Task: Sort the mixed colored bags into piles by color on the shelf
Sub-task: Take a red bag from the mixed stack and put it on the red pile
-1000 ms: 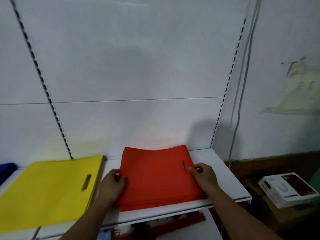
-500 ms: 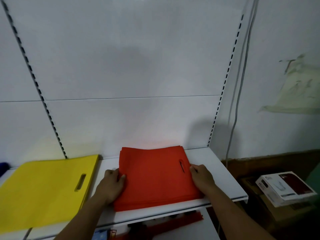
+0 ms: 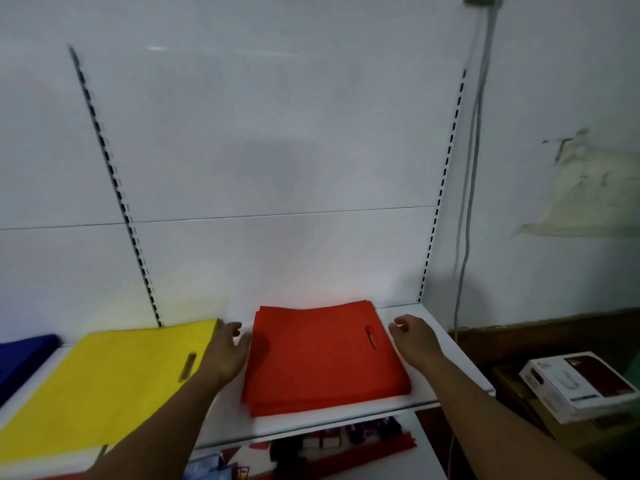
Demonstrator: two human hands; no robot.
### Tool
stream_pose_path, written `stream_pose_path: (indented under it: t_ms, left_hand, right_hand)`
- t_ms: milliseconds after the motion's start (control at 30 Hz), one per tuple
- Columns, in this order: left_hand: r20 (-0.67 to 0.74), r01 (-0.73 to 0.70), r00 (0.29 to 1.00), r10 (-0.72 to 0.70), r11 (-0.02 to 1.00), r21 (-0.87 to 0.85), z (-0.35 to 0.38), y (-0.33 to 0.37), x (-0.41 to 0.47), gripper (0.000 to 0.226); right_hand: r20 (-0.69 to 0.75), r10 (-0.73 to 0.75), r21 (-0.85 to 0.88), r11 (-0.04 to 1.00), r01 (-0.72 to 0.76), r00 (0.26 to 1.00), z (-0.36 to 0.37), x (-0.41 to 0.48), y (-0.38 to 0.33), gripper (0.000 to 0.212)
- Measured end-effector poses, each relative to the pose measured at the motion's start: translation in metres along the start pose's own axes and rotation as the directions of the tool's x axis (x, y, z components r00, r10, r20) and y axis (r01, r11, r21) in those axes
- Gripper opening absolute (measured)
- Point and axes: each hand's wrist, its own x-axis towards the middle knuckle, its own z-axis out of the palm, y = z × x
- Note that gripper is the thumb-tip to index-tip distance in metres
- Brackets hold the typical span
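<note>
**A:** Hands first: what is different from a moment ago?

**B:** A moment ago both hands pressed against the sides of the red bag pile (image 3: pixel 325 358), as if to square it. Now the left hand (image 3: pixel 227 355) is just beside the left edge of the pile, and the right hand (image 3: pixel 414 341) is just beside the right edge. Neither grip holds anything, and the fingers are relaxed and a little spread. I cannot tell whether a fingertip of the left hand touches the pile.

**A:** What does this mean for the sorting?

**B:** I judge that the tidying of the red pile is finished. It lies flat at the right end of the shelf (image 3: pixel 311 424), with its handle slot (image 3: pixel 370 337) toward the right. The yellow bags (image 3: pixel 114 386) lie to its left, apart from it. The blue bags (image 3: pixel 24 358) are at the far left, mostly cut off by the frame. I see no mixed bags, so the task looks nearly done.

**A:** And the place around?

**B:** The shelf is white, with a white back panel (image 3: pixel 277 150) and a slotted upright (image 3: pixel 114 181). A grey cable (image 3: pixel 471 202) hangs down the wall at the right. A white printed box (image 3: pixel 578 389) sits lower, to the right of the shelf. Below it are small packages (image 3: pixel 346 441), too blurred to name.
</note>
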Motion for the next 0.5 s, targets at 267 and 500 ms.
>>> stream_pose_path:
  t_ms: [267, 500]
  left_hand:
    - [0.093, -0.386, 0.922, 0.376, 0.879, 0.281, -0.133, 0.056, 0.008, 0.026]
    - [0.043, -0.304, 0.943, 0.33, 0.803, 0.512, -0.283, -0.031, -0.041, 0.028]
  right_hand:
    - [-0.031, -0.331, -0.086, 0.941, 0.328, 0.943, -0.023, -0.036, -0.134, 0.022]
    - [0.188, -0.598, -0.3, 0.721, 0.625, 0.779, 0.073, -0.114, -0.285, 0.03]
